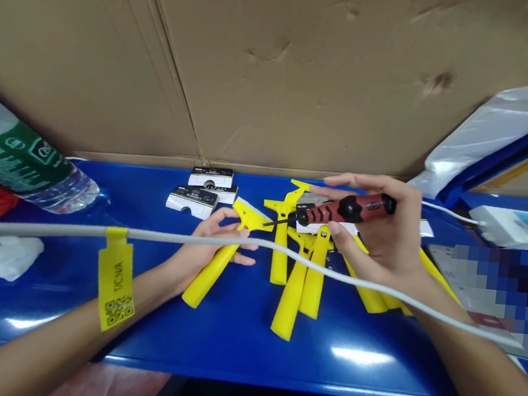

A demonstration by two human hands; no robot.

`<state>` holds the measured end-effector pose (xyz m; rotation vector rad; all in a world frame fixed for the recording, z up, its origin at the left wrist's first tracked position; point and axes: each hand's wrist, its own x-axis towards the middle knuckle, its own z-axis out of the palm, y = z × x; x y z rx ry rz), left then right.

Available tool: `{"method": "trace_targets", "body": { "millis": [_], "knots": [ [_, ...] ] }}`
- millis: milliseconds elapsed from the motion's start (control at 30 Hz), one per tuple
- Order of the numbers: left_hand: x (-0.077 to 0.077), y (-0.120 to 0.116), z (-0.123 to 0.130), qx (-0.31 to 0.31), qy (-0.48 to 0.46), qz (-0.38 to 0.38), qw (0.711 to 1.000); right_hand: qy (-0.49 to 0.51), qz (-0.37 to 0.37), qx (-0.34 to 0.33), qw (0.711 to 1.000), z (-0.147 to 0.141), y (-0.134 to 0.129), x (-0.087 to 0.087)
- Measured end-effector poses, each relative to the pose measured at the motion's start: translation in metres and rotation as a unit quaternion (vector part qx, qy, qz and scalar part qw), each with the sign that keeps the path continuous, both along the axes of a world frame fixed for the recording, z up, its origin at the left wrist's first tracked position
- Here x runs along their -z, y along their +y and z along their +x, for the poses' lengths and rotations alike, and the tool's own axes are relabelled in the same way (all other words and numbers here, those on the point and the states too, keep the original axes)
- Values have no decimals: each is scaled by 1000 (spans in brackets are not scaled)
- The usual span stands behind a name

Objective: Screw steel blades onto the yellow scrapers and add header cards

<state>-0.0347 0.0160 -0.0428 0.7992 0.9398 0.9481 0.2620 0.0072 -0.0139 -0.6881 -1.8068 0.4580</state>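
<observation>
My left hand (190, 256) is closed around the upper handle of a yellow scraper (212, 274), its wide head tilted up and to the right. My right hand (388, 244) grips a red and black screwdriver (349, 211) by its handle. The screwdriver's thin dark shaft points left, and its tip meets or nearly meets the right end of the scraper's head. Several more yellow scrapers (290, 303) lie on the blue table (230, 350), between and below my hands; some are partly hidden by my right hand. Black-and-white blade packs (192, 201) lie beyond my left hand.
A grey cable (157, 236) with a yellow tag (116, 286) crosses in front of the view. At left are a water bottle (29, 160) and a crumpled white tissue (13, 256). Cardboard (267, 67) stands behind the table. A flat grey object (456, 285), partly blurred, lies at right.
</observation>
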Motion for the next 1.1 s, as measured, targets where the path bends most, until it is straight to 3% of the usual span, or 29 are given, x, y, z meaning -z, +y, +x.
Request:
{"method": "trace_targets", "body": {
  "millis": [133,300,367,467,533,733,933,1000,1100],
  "knots": [
    [-1,4,-3,-7,5,3,1000,19,16,-14,1000,1,3,0],
    [-3,5,-4,-19,15,6,1000,-8,132,120,984,0,10,10],
    [-3,4,-4,-18,16,9,1000,18,105,106,989,-3,9,8],
    [-2,3,-4,-15,26,19,999,53,29,-3,998,-8,6,2],
    [-1,4,-6,-5,30,35,999,58,30,-29,997,-9,7,0],
    [4,5,-11,34,35,58,997,57,94,110,988,-3,18,7],
    [5,9,-11,27,22,56,998,63,18,-25,998,-6,16,11],
    [3,12,-11,5,18,47,999,61,29,-6,998,-9,15,14],
    [1,14,-9,-23,18,31,999,59,61,83,993,-12,13,18]
  ]
}}
